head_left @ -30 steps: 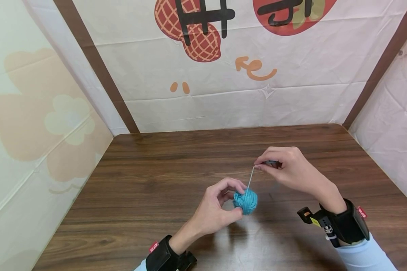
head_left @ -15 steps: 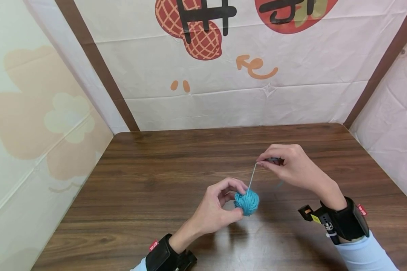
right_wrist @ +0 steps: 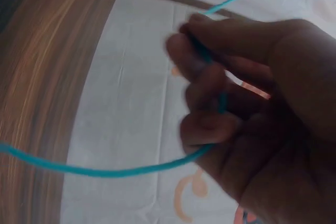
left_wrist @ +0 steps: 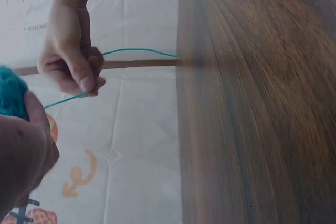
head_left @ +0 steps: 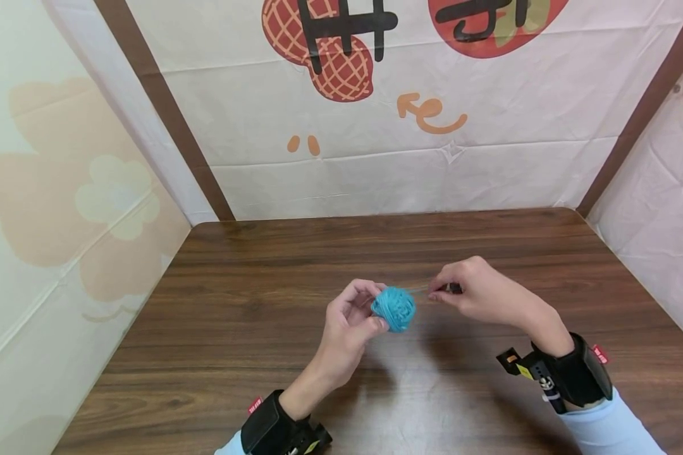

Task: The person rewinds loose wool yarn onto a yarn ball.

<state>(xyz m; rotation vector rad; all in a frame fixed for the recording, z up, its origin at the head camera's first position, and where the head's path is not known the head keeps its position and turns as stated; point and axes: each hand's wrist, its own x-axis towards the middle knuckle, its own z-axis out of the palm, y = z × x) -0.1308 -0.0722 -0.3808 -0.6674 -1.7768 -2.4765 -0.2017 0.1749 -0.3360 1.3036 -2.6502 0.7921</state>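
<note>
A small ball of turquoise yarn (head_left: pixel 394 309) is held above the table by my left hand (head_left: pixel 346 332), pinched between the thumb and fingers at its left side. My right hand (head_left: pixel 486 297) is to the right of the ball and pinches the yarn strand (left_wrist: pixel 65 99) between thumb and forefinger. In the right wrist view the strand (right_wrist: pixel 118 172) runs on through the curled fingers of that hand and trails off as a loose tail. Between the ball and the right fingertips the strand stretches short and nearly straight.
Both hands are over a dark brown wooden table (head_left: pixel 250 354). Printed white cloth walls (head_left: pixel 341 183) stand behind it and at its sides. Black camera straps (head_left: pixel 575 373) sit on both wrists, over light blue sleeves.
The left hand has lifted and turned the ball, moving it up and left. The right hand has come down slightly, and the strand between them has swung from steep to nearly level.
</note>
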